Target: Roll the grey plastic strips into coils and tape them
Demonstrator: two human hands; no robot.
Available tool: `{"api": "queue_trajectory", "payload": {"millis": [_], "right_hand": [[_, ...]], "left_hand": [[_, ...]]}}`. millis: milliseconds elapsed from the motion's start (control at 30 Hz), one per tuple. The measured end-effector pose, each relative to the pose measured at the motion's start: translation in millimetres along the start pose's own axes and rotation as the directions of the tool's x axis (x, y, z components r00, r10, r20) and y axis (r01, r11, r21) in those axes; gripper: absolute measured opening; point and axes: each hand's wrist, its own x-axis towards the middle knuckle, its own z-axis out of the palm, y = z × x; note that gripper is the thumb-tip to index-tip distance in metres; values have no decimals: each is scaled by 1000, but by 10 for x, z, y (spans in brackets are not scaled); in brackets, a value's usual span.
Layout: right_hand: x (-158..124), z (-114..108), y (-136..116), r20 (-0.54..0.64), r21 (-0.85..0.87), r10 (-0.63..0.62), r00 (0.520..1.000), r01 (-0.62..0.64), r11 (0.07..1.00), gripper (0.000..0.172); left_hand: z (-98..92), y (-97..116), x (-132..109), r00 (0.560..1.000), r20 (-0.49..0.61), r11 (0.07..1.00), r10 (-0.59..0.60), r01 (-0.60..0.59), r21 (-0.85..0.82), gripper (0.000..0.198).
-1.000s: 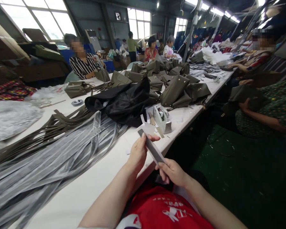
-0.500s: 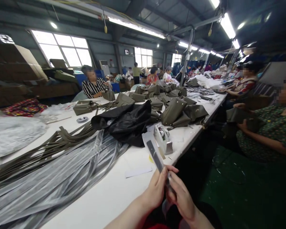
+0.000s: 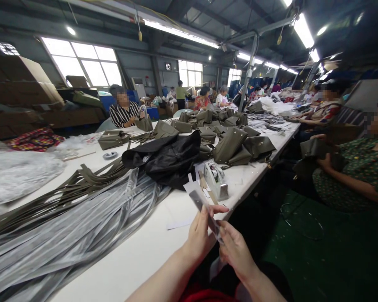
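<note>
A long white table point(image 3: 145, 251) ran down a hall with grey walls point(image 3: 135, 69). Large windows point(image 3: 82, 63) glowed at the far side. Tube lights point(image 3: 302, 31) hung from the roof, and the floor point(image 3: 318, 260) looked dark green, perhaps matting.

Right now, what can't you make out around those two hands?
Head view, lower end of the grey strip: covered by the left hand and right hand gripping it.
Head view, label of the tape dispenser: too small to read.
Head view, the table under the black fabric: covered by it.
Head view, both forearms: cut off by the bottom edge.
</note>
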Motion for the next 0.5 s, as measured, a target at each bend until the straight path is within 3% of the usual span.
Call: {"api": "queue_trajectory", "payload": {"millis": [167, 500], "right_hand": [[25, 33, -119, -6, 12, -17, 1000, 17, 1000, 52], [-58, 35, -157, 86, 57, -14, 996, 10, 998, 43]], "left_hand": [[66, -66, -143, 995, 101, 995, 14, -24, 99, 54], [68, -12, -100, 990, 122, 986, 66, -83, 141, 52]]}}
